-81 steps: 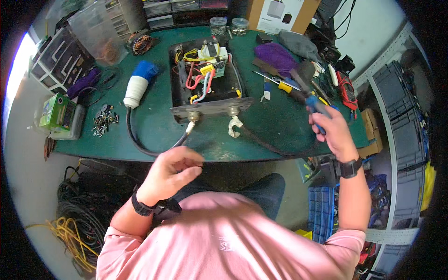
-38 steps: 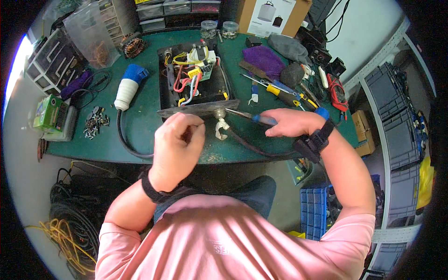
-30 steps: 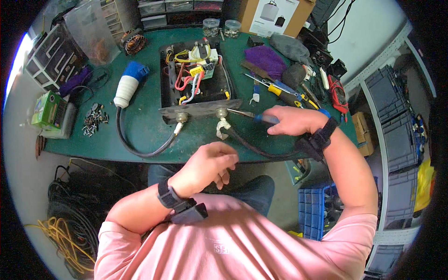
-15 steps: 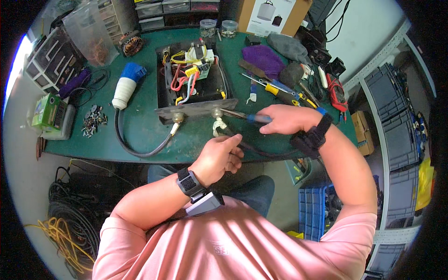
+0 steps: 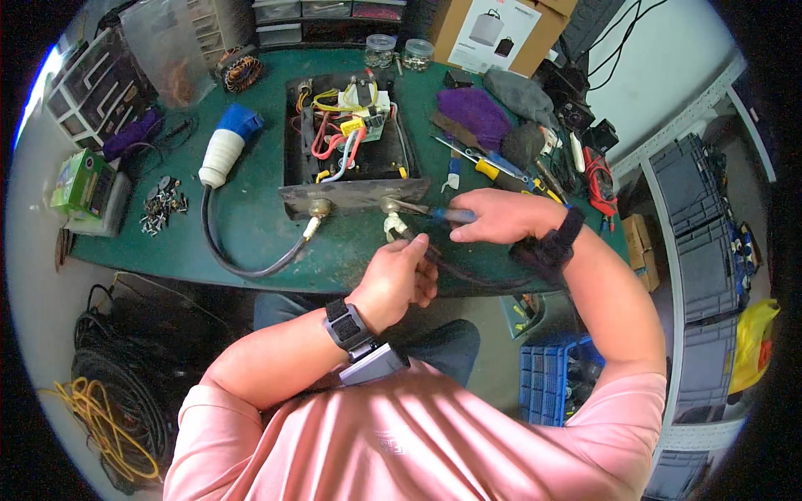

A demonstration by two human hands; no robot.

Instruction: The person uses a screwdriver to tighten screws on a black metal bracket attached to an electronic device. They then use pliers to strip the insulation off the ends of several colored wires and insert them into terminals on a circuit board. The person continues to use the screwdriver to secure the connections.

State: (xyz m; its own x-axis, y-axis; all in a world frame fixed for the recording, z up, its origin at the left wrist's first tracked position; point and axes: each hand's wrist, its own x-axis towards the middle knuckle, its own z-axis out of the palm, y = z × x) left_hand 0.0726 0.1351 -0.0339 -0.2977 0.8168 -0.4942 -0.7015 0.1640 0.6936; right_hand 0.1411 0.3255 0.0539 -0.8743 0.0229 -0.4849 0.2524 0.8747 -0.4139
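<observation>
Two hands meet at the near wall of the open black metal electrical box (image 5: 351, 150), which sits mid-bench on the green worktop (image 5: 251, 234). Your right hand (image 5: 499, 215) is closed on a blue-handled screwdriver (image 5: 434, 212); its long axis runs leftward, tip at the right-hand brass cable gland (image 5: 389, 203) in that wall. Your left hand (image 5: 399, 275), just below the gland and nearer you, is pinched shut on the black cable (image 5: 468, 277) that trails off right. A second black cable (image 5: 242, 265) loops left to the blue-and-white plug (image 5: 229, 149).
</observation>
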